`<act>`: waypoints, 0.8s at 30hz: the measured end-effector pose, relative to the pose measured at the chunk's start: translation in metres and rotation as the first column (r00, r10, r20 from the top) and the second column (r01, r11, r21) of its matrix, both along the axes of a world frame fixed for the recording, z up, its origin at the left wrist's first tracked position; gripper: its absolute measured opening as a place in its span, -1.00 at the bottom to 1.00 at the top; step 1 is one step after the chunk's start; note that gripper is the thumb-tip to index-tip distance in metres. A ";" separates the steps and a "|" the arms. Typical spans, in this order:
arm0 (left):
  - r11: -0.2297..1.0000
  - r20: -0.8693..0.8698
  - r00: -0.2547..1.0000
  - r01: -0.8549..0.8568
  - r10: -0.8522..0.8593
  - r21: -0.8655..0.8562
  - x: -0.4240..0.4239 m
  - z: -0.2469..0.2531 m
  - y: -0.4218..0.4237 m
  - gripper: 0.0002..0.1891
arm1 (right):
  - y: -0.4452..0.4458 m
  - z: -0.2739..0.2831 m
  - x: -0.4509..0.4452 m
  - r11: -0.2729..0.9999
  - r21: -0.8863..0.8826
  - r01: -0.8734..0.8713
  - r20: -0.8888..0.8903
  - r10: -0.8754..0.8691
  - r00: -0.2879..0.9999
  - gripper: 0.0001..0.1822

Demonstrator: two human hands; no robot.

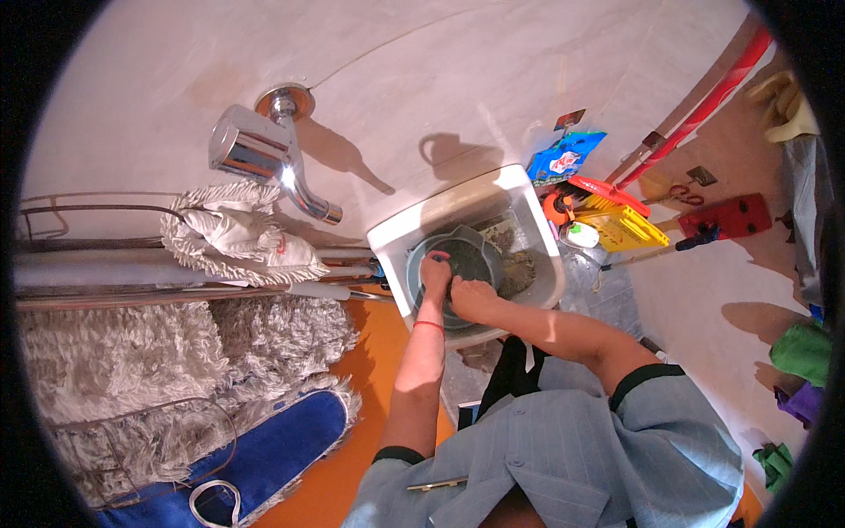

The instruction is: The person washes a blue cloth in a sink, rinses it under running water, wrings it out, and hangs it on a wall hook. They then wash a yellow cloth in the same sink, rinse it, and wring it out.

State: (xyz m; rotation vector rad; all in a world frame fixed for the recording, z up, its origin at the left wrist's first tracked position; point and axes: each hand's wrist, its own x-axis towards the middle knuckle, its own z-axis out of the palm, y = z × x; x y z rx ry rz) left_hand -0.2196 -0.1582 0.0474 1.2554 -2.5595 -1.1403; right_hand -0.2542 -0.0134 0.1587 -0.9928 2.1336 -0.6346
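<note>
A grey plastic bucket (492, 254) with a pouring lip stands in a white sink (551, 264). Dark contents show inside the bucket. My left hand (434, 274), with a red band at the wrist, is closed over the bucket's left part, and a small pink-red item (440, 255) shows at its fingers. Close beside it, my right hand (473, 299) is curled over the near part of the bucket; what lies inside its fingers is hidden. A wet, brownish mop-like bundle (518, 272) lies in the sink to the right of the bucket.
A chrome tap (317, 201) juts from the wall at upper left. Fringed mop heads (125, 356) and a blue mop pad (290, 435) hang at left, below poles. Right of the sink are a blue packet (564, 158), an orange-capped bottle (558, 206), a yellow brush (624, 228) and a red pole (713, 99).
</note>
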 end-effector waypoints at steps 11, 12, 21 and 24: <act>0.023 -0.319 0.626 0.433 0.711 0.901 0.034 0.101 0.016 -0.21 | 0.029 0.054 -0.003 0.893 0.276 0.356 0.477 0.194 -0.857 -0.54; -0.005 -0.323 0.583 0.489 0.745 0.872 0.027 0.114 0.028 -0.13 | 0.028 0.058 0.003 0.875 0.291 0.386 0.370 0.270 -0.889 -0.54; -0.196 -0.126 0.413 0.652 0.902 0.732 0.009 0.086 0.006 -0.63 | 0.029 0.069 0.004 0.789 0.375 0.487 0.483 0.282 -0.829 -0.50; -0.106 -0.112 0.667 0.278 0.736 0.955 -0.001 0.081 -0.005 -0.83 | 0.029 0.053 -0.016 0.903 0.127 0.411 0.972 -0.030 -0.235 -0.53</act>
